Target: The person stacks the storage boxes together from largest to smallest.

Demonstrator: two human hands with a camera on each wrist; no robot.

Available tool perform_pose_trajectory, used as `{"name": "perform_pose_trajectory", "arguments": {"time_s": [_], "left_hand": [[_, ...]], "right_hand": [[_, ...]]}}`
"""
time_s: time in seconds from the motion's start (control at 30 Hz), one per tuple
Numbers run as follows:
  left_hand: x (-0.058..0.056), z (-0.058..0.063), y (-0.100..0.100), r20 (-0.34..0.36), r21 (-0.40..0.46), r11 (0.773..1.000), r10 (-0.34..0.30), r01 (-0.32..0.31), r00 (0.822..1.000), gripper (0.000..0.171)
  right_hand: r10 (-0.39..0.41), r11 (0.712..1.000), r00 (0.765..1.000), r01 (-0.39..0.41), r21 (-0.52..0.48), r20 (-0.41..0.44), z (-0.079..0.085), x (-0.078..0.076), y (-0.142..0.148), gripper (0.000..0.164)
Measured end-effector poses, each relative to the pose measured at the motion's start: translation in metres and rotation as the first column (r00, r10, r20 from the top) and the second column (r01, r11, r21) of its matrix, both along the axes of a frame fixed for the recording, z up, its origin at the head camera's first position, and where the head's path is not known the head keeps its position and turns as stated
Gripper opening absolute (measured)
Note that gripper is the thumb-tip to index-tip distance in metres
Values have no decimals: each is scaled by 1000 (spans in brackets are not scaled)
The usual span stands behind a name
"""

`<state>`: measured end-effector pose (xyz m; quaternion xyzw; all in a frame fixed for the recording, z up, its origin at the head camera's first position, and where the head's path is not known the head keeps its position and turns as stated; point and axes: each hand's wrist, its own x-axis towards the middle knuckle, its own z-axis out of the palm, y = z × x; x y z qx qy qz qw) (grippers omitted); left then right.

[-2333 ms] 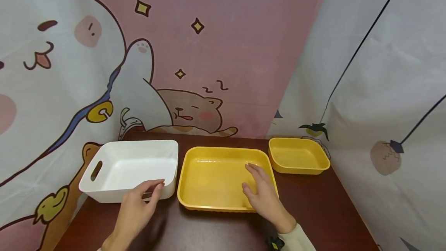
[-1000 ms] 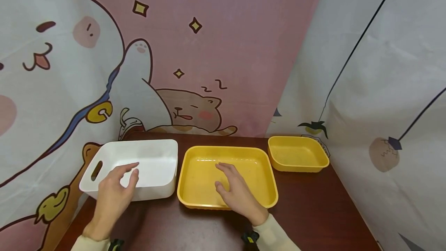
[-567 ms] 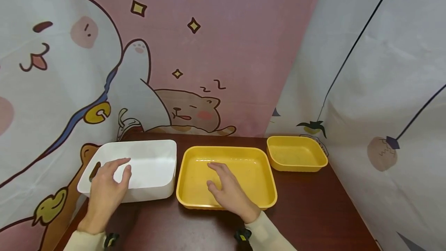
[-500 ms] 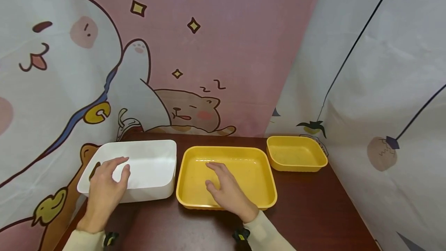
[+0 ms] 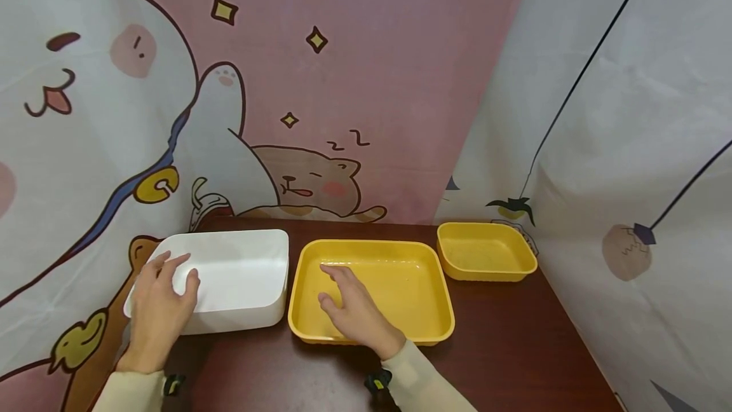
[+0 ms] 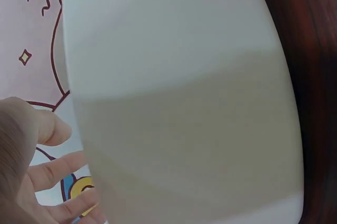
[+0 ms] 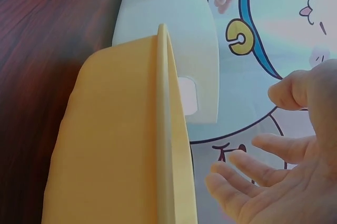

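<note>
In the head view my left hand [image 5: 159,310] hovers over the left end of a white bin [image 5: 240,272], fingers spread and loosely bent, covering the handle slot at that end. The left wrist view has the bin's side wall [image 6: 184,103] filling most of the picture, with the fingers beyond its rim. My right hand [image 5: 357,310] is above the left half of a large yellow tray [image 5: 412,291], thumb apart from the fingers, holding nothing. From the right wrist, the same hand [image 7: 284,166] shows relaxed fingers above the tray's rim [image 7: 164,129].
A smaller yellow tray [image 5: 486,252] stands at the back right, close to the large one. All sit on a dark reddish-brown table [image 5: 515,348]. A printed cartoon curtain [image 5: 400,81] hangs behind, and a pale one [image 5: 646,145] runs along the right side.
Both hands have moved left: the left from the bin's front right corner to its left end, the right from the tray's right side to its left half. The containers stay put.
</note>
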<state>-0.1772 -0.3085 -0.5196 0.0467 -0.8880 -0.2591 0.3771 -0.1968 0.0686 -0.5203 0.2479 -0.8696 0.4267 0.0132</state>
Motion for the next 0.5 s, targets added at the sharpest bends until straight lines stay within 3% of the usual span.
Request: {"name": "perform_pose_trajectory", "arguments": {"time_s": [0.13,0.3,0.5], "left_hand": [[0,-1,-4,127,33,998,50,-55,991,41],[-2,0,-9,281,58,993,85,-106,956,46],[-5,-2,-18,326,49,991,104,-126,940,50]], "right_hand": [[8,1000,999,-7,-8,34,-2,-2,-6,58],[21,999,997,-20,-25,75,-4,-5,-13,60],[50,997,992,-43,-64,115,-5,-10,-25,63]]}}
